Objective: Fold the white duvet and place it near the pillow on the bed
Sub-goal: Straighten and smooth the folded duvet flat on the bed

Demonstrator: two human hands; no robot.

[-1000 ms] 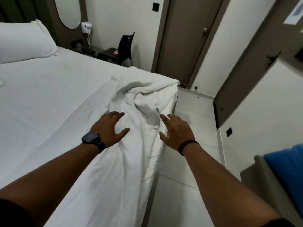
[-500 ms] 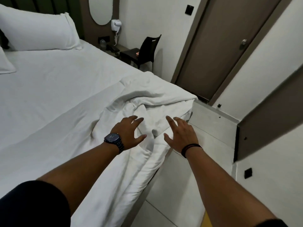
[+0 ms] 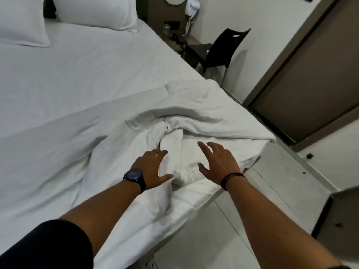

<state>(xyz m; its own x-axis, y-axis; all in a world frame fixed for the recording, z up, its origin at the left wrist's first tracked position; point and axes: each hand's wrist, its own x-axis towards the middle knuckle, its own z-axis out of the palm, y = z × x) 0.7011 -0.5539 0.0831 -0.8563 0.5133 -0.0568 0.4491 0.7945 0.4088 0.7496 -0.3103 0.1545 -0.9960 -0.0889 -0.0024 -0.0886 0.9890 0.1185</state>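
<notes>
The white duvet [image 3: 194,121] lies crumpled along the right edge of the bed [image 3: 68,78], bunched near the bed's corner. My left hand [image 3: 153,167], with a dark watch on its wrist, rests flat on the bunched fabric with fingers spread. My right hand [image 3: 217,162], a black band at the wrist, hovers just over the duvet's near fold, fingers apart, holding nothing. Two white pillows stand at the head of the bed, one [image 3: 99,12] at top centre and one [image 3: 21,22] at top left.
A black chair [image 3: 219,51] and a dark side table [image 3: 178,39] stand beside the bed's far right side. A brown door [image 3: 310,74] is on the right wall. Pale tiled floor [image 3: 223,230] runs along the bed's right edge.
The camera has swung left and down, bringing more bed and both pillows into view. Both hands have moved forward and lower onto the bunched duvet.
</notes>
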